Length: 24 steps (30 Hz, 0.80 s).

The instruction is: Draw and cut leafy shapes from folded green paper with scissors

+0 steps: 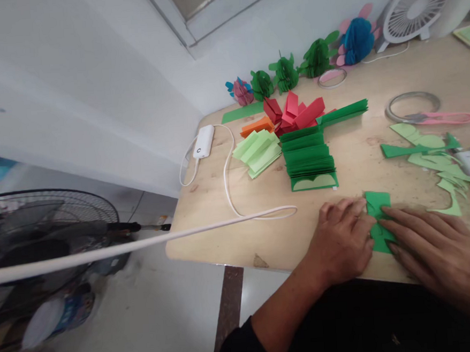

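A small piece of green paper lies near the table's front edge, between my two hands. My left hand rests on its left side with the fingers bent and closed, holding the paper against the table. From the right, my right hand lies over the sheet, fingers stretched out and fairly flat on it. Faint dark lines show on the paper. Just beyond my left hand sits a thick pleated stack of dark green paper, with a pale scalloped shape on its front.
Folded light green, orange and red papers lie further back. Several paper figures line the wall beside a white fan. Right are pink-handled snips, a tape ring and scraps. A white cable crosses left.
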Each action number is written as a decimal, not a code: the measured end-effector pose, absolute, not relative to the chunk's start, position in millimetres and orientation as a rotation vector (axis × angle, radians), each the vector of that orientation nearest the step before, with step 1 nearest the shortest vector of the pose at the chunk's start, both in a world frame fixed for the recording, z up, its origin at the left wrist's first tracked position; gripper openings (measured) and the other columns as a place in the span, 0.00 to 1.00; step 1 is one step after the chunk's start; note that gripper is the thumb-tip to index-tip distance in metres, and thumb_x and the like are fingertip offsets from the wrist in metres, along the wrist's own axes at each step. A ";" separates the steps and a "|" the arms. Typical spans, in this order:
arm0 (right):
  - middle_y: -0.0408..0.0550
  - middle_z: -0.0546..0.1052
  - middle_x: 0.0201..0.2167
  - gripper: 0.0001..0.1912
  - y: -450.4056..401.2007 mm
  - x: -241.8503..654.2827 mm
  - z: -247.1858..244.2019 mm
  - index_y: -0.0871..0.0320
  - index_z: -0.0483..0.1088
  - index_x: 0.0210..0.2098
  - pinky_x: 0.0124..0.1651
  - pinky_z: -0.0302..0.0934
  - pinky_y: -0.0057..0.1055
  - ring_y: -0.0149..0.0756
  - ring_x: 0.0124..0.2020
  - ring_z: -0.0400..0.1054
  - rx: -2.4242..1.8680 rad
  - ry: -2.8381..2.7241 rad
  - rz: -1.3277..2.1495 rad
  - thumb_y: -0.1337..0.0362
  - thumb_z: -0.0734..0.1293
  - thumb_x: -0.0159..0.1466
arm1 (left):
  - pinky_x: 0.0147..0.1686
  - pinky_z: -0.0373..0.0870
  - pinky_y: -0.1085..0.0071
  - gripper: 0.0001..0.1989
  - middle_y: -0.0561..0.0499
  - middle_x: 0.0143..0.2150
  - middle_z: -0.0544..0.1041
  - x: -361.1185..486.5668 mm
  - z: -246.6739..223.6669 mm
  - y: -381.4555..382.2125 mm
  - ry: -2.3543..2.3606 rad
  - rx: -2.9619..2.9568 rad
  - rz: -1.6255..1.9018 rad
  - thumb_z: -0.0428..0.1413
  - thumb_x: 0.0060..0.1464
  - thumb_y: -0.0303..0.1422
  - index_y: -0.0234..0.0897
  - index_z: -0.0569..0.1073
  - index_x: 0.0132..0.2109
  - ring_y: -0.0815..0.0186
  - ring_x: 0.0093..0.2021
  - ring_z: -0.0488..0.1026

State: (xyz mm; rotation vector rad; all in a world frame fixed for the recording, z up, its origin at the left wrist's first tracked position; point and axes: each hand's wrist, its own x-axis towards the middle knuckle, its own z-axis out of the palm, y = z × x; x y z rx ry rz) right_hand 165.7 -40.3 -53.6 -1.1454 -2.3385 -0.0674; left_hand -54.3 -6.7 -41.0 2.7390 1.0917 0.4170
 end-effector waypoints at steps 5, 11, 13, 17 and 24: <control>0.55 0.80 0.53 0.23 -40.3 166.1 -53.4 0.56 0.67 0.62 0.52 0.62 0.48 0.52 0.55 0.72 -1.133 -2.359 -0.083 0.63 0.63 0.68 | 0.65 0.56 0.54 0.19 0.42 0.70 0.66 -54.4 -41.6 -7.2 1.095 2.716 0.464 0.46 0.67 0.36 0.35 0.73 0.58 0.54 0.69 0.59; 0.53 0.81 0.53 0.22 -40.5 166.1 -53.6 0.52 0.68 0.62 0.52 0.62 0.48 0.51 0.54 0.73 -1.162 -2.348 -0.061 0.62 0.63 0.69 | 0.65 0.56 0.54 0.19 0.42 0.71 0.65 -54.3 -40.4 -7.2 1.092 2.718 0.459 0.45 0.68 0.36 0.35 0.72 0.58 0.55 0.70 0.58; 0.54 0.80 0.53 0.22 -40.6 166.3 -53.9 0.53 0.68 0.61 0.52 0.62 0.49 0.52 0.54 0.72 -1.152 -2.352 -0.062 0.63 0.63 0.68 | 0.65 0.56 0.53 0.19 0.42 0.71 0.65 -54.3 -40.6 -7.3 1.087 2.718 0.468 0.45 0.68 0.36 0.35 0.72 0.58 0.54 0.69 0.59; 0.57 0.80 0.53 0.20 -40.2 167.0 -54.2 0.58 0.70 0.58 0.52 0.62 0.48 0.53 0.54 0.71 -1.122 -2.368 -0.086 0.63 0.64 0.68 | 0.65 0.56 0.53 0.19 0.43 0.71 0.66 -54.0 -41.5 -7.6 1.087 2.725 0.465 0.45 0.68 0.36 0.35 0.72 0.59 0.54 0.69 0.59; 0.56 0.80 0.53 0.19 -39.0 166.8 -51.3 0.56 0.71 0.58 0.51 0.63 0.49 0.53 0.54 0.72 -1.123 -2.390 -0.124 0.63 0.63 0.68 | 0.64 0.56 0.53 0.19 0.43 0.70 0.67 -53.1 -41.1 -7.1 1.094 2.723 0.465 0.45 0.68 0.36 0.35 0.73 0.57 0.54 0.68 0.60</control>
